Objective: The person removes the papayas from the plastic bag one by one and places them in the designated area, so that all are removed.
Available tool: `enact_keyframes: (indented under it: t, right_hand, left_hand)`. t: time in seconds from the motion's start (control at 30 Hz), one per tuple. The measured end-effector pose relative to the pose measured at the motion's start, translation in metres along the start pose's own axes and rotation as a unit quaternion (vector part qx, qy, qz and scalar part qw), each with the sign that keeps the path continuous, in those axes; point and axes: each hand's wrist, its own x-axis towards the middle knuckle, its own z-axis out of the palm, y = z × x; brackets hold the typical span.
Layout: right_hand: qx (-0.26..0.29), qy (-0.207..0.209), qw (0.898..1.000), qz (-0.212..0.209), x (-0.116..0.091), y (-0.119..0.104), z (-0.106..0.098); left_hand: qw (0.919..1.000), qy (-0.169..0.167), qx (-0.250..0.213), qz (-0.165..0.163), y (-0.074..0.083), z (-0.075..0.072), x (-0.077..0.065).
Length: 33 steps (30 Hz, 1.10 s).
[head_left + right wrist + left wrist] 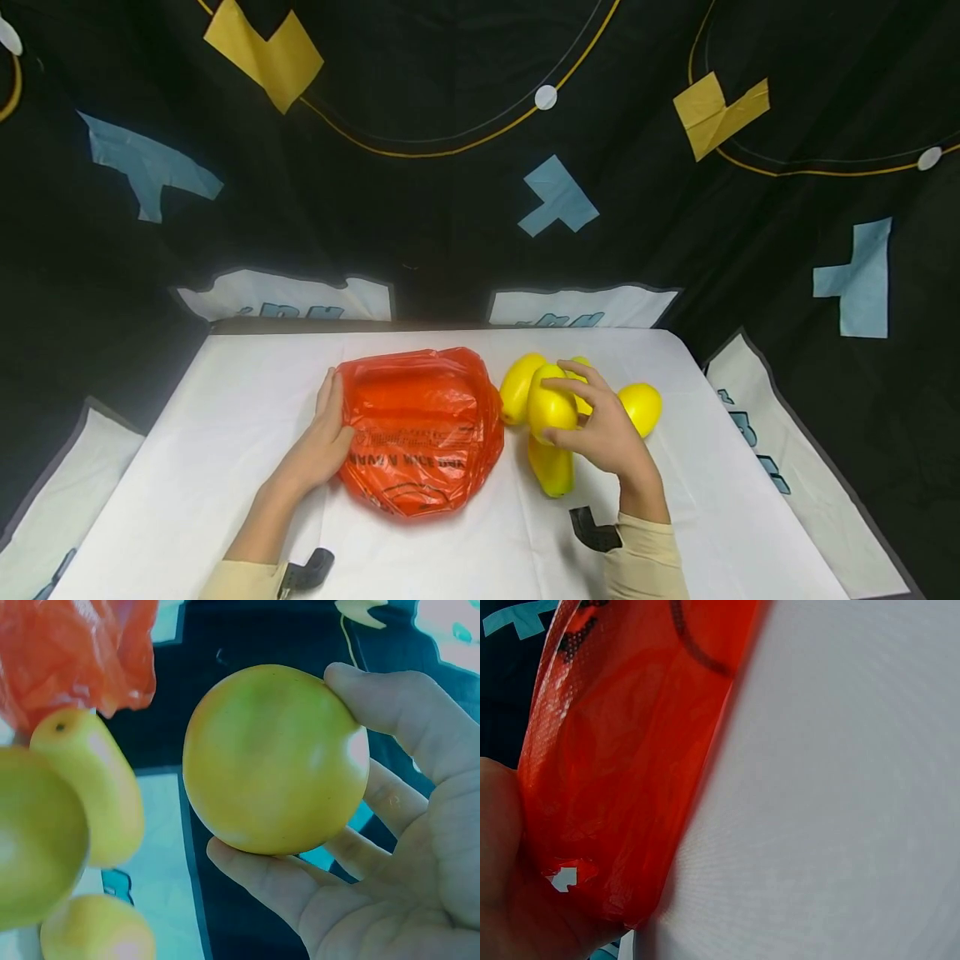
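Note:
My right hand (603, 425) grips a smooth yellow mango (551, 406) from its right side, thumb below and fingers curved round the top. In the right wrist view that mango (274, 761) sits between thumb and fingers, greenish at its upper end. Several more yellow fruits surround it: one mango (519, 387) to the left, another (640, 408) behind the hand, and a longer green-tipped one (552, 471) in front. A bulging red plastic bag (420, 433) with black print stands left of them. My left hand (318, 433) rests along the bag's left side, fingers extended.
A white-covered table (465, 550) bears everything. Black cloth (420, 225) hangs behind it, with blue and yellow tape pieces and cords. Dark wrist mounts (309, 571) stick out from both beige sleeves (648, 558).

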Motion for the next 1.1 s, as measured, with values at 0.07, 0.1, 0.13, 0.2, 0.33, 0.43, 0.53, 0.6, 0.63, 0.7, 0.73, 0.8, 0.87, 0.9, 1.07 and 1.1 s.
enact_keyframes:
  t: [0.07,0.1,0.13,0.2,0.33,0.43,0.53,0.6,0.63,0.7,0.73,0.8,0.87,0.9,1.07,1.1]
  right_hand:
    - [0.001,0.005,1.000,0.005,-0.003,0.004,-0.003]
    - [0.003,0.007,1.000,0.006,-0.005,0.006,-0.005]
    - [0.002,0.010,1.000,0.007,-0.006,0.009,-0.007]
    - [0.000,0.015,1.000,0.012,-0.009,0.013,-0.010]
    - [-0.012,0.026,0.999,0.022,-0.016,0.020,-0.016]
    - [-0.014,0.031,0.999,0.026,-0.020,0.025,-0.019]
    - [-0.013,0.035,0.999,0.029,-0.025,0.029,-0.021]
    - [-0.014,0.039,0.999,0.031,-0.028,0.032,-0.022]
    - [-0.014,0.040,0.999,0.032,-0.029,0.034,-0.023]
    - [-0.016,0.044,0.998,0.038,-0.032,0.037,-0.023]
    - [-0.017,0.045,0.998,0.041,-0.033,0.039,-0.023]
    - [-0.022,0.048,0.997,0.048,-0.036,0.043,-0.024]
    - [-0.027,0.051,0.997,0.055,-0.038,0.048,-0.024]
    - [-0.033,0.052,0.996,0.059,-0.039,0.050,-0.024]
    - [-0.037,0.045,0.995,0.077,-0.043,0.061,-0.022]
    - [-0.035,0.042,0.995,0.081,-0.044,0.064,-0.021]
  left_hand:
    - [1.0000,0.000,-0.001,0.000,0.000,0.000,0.000]
    - [1.0000,0.000,-0.002,0.001,0.000,0.000,-0.001]
    - [1.0000,0.000,-0.002,0.000,0.000,0.000,-0.001]
    - [1.0000,-0.001,-0.002,0.000,0.000,0.001,-0.001]
    - [1.0000,0.000,-0.002,0.002,0.000,0.001,-0.002]
    - [1.0000,0.000,-0.002,0.004,-0.001,0.001,-0.002]
    - [1.0000,-0.001,-0.001,0.005,-0.001,0.000,-0.002]
    - [1.0000,-0.001,0.000,0.005,-0.001,0.000,-0.002]
    - [1.0000,-0.002,0.000,0.005,-0.001,0.000,-0.002]
    - [1.0000,-0.002,0.000,0.003,0.000,0.000,-0.001]
    - [1.0000,-0.002,-0.001,0.003,0.000,-0.001,-0.001]
    - [1.0000,-0.003,-0.003,0.002,-0.001,0.000,-0.001]
    - [1.0000,-0.003,-0.003,0.002,-0.001,0.000,-0.001]
    - [1.0000,-0.004,-0.002,0.002,-0.001,0.000,-0.001]
    - [1.0000,-0.001,0.001,0.005,-0.001,0.000,-0.001]
    - [1.0000,-0.001,0.001,0.006,-0.001,0.000,-0.001]
